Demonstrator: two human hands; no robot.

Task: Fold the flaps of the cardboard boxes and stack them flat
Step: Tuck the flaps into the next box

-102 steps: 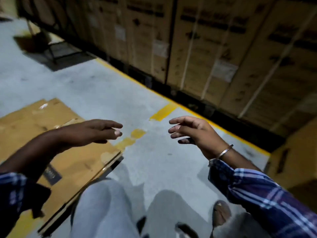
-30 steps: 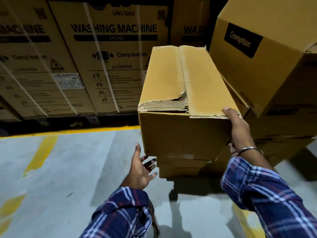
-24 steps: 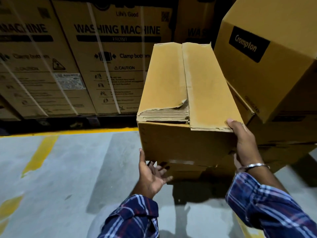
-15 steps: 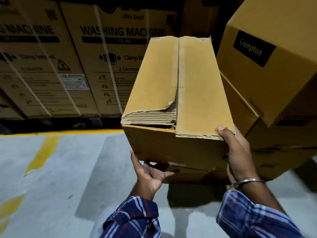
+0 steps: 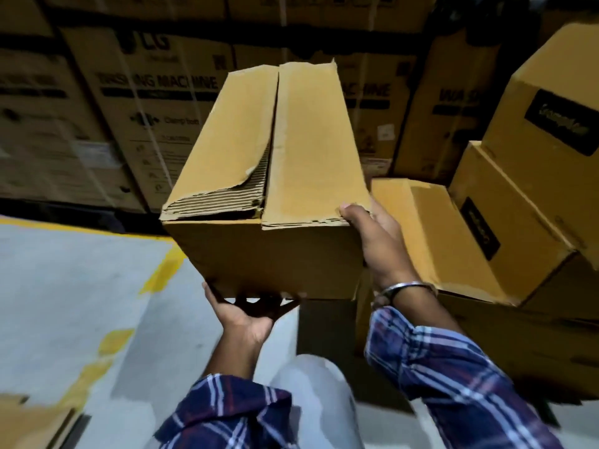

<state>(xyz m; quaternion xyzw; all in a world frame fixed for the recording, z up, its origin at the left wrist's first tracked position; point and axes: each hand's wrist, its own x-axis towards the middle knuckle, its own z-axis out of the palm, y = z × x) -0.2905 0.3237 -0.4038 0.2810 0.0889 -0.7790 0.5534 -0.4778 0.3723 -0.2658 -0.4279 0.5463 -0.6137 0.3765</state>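
Observation:
A closed brown cardboard box [image 5: 291, 157] is held up in the air in front of me, its two top flaps folded shut and the left flap torn at the near end. My left hand [image 5: 246, 315] is palm up under the box's near bottom edge, its fingers spread beneath and carrying the weight. At the near right top corner my right hand [image 5: 379, 244] grips the box, thumb hooked over the top flap and fingers along the right side.
A pile of brown boxes [image 5: 470, 234] stands at the right, with a labelled box [image 5: 551, 124] tilted on top. Large washing machine cartons [image 5: 146, 118] wall the back. Flattened cardboard [image 5: 29, 426] lies at the bottom left on the grey floor beside a yellow line [image 5: 162, 264].
The box has come off the pile and moved up and toward me. My left hand went from free in the air to under its bottom edge. My right hand kept its grip.

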